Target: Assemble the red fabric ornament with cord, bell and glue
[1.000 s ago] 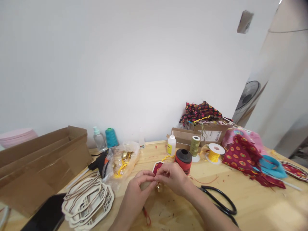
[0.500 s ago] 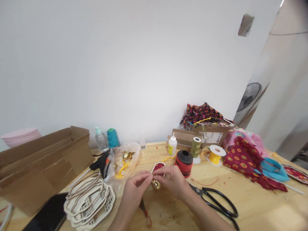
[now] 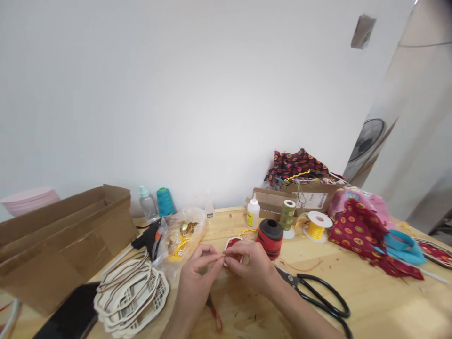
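My left hand (image 3: 199, 275) and my right hand (image 3: 250, 263) meet fingertip to fingertip above the table. Both are closed in a pinch on a tiny yellowish bit, too small to name. Just behind my right fingers lies a dark red patterned piece with a pale edge (image 3: 231, 242), partly covered by them. A yellow cord (image 3: 247, 231) runs beyond it. Below my left hand, a dark pointed tool with a red loop (image 3: 216, 320) rests on the wood, partly hidden. Black-handled scissors (image 3: 323, 296) lie beside my right forearm. No bell shows at my fingers.
To the left are a cardboard box (image 3: 70, 245), stacked wooden cutouts (image 3: 130, 296), a black phone-like slab (image 3: 68, 313) and a plastic bag of gold bells (image 3: 185, 230). A glue bottle (image 3: 253, 214), red ribbon roll (image 3: 270, 241), yellow cord spool (image 3: 315, 228) and fabric (image 3: 360, 230) stand right.
A gold bell that hung under my fingertips is out of sight now. My fingers stay pinched together at nearly the same spot, and my left fingers have spread slightly upward.
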Tool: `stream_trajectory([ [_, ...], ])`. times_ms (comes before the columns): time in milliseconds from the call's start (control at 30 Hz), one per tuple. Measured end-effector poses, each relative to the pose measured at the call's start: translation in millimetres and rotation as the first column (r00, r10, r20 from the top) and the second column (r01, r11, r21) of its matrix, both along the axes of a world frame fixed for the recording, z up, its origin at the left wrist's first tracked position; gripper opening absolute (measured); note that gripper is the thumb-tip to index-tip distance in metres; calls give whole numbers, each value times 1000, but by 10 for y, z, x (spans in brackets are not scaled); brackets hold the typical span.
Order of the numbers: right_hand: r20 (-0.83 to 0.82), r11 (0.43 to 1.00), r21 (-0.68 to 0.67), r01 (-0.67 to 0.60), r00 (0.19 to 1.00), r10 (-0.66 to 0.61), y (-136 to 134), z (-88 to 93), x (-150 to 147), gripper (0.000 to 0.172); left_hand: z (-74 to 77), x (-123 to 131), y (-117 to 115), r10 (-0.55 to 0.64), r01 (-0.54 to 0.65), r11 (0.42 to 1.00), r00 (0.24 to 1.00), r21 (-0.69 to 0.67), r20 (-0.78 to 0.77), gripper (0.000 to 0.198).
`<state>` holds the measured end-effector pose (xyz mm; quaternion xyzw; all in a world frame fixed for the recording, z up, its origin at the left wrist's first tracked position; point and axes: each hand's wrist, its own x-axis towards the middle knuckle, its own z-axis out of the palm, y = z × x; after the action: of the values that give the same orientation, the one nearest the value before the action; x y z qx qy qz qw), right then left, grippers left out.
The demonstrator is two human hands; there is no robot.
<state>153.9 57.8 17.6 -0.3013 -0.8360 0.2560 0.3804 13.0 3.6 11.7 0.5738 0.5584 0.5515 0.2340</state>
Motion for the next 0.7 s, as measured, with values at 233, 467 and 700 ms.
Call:
stream_trajectory([
  [233,-122,985,174,24,993,-3,-31,58,7,14,-38,3,46,-65,94,990,964,-105,256,16],
  [467,-116,926,369,78,993,-37,-23,16,15,10,-9,-30,16,36,-35,999,996,8,-87,12],
  [700,-35,897,437,72,997,-63,-8,3,20,12,104,-32,-65,86,1,985,859,171,-505,12],
])
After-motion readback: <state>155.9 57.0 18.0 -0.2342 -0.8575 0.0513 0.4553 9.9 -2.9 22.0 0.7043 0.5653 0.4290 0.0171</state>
